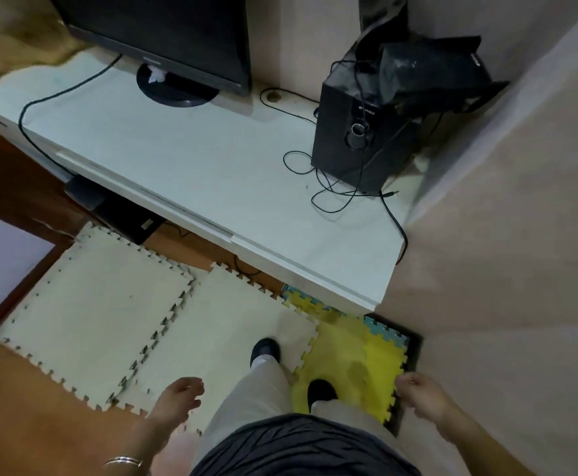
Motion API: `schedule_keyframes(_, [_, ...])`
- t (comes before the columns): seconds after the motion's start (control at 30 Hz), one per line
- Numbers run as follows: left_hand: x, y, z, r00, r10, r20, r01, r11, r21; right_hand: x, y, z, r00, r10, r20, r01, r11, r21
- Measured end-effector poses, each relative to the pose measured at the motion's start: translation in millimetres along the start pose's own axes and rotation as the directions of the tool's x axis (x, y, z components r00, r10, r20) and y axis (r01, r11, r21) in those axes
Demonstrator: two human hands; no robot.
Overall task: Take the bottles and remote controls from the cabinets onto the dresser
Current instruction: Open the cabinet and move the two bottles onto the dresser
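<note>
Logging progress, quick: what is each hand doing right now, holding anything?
Left hand: open, fingers loosely curled, holding nothing.
Right hand: open, loosely curled, holding nothing.

Dark grey ribbed fabric top (301, 448). Light beige long trousers (256, 396). Pair of black rounded shoes (265, 348), white sock at the left ankle. Thin silver metal bangle (122, 461), left wrist. Left hand (177, 396) and right hand (421, 395) bare, forearms uncovered.

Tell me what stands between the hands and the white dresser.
Nothing visible does. The empty left hand and right hand hang before the white dresser top; its black monitor and black speaker box with loose cables sit further back. No bottle or remote shows.
</note>
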State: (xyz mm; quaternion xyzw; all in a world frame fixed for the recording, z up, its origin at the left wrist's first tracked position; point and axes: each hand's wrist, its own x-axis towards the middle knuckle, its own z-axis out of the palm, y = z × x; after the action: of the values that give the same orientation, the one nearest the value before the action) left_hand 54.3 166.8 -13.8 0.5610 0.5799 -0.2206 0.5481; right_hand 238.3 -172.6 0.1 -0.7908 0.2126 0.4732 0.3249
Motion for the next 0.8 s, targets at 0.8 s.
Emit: schedule_keyframes(0.8, [30.2,157.0,7.0,0.979,0.121,0.162,-0.156,0.963,0.221,37.3,-30.3,15.6,0.987,0.162,0.001,-0.150,0.908,0.391])
